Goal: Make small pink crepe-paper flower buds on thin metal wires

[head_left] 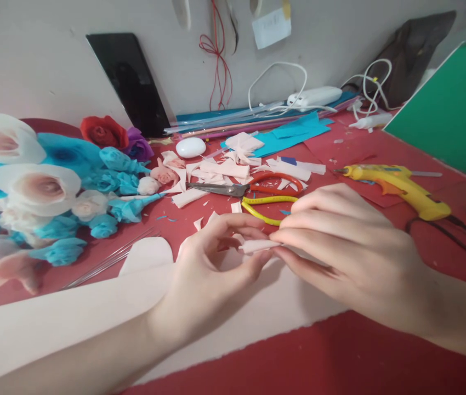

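Between my two hands is a small rolled strip of pale pink crepe paper (254, 246). My left hand (212, 269) pinches its left part between thumb and fingers. The fingertips of my right hand (340, 247) close on its right end, which looks twisted thin. Below them lies a long sheet of pale pink paper (72, 312), with a rounded petal-shaped piece (148, 255) at its upper edge. Just beyond my fingers rest scissors (233, 190) with one red and one yellow handle, partly behind my right hand.
Paper scraps (225, 170) surround the scissors. Blue, white and red paper flowers (47, 189) crowd the left, near thin wires (105, 263). A yellow glue gun (401, 184) lies right, its cord trailing. A dark phone (130, 82) leans on the wall; a green board (455, 109) stands right.
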The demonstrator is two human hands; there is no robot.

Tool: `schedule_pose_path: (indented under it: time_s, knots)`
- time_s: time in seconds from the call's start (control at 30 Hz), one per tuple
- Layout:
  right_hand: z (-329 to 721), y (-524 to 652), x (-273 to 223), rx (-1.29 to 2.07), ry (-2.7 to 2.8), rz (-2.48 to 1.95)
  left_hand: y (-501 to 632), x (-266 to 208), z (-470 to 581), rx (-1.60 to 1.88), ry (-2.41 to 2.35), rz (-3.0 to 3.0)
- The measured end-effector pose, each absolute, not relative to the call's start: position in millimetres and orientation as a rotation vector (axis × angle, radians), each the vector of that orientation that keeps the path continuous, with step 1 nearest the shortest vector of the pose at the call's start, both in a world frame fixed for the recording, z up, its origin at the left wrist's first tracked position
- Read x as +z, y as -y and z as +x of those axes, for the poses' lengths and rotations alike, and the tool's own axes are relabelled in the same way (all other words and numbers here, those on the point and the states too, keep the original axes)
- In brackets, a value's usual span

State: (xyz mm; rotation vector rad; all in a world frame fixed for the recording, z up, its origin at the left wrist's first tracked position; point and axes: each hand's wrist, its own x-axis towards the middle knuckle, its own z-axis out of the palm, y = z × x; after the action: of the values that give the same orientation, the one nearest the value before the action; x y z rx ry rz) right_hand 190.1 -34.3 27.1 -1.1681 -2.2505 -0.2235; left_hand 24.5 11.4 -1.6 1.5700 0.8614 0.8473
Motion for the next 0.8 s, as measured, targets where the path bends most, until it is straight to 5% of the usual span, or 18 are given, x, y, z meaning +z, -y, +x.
schedule_pose_path:
  time_s: [0.53, 0.8]
  knots:
    - [192.2, 31.3, 22.2, -0.431, 2.312, -1.061, -9.5, -4.5, 22.7, 0.884, -0.874, 1.551]
    - [190.0, 31.8, 20.5, -0.283, 2.223, -1.118, -9.0, -4.3, 19.7, 0.889, -0.870, 1.555]
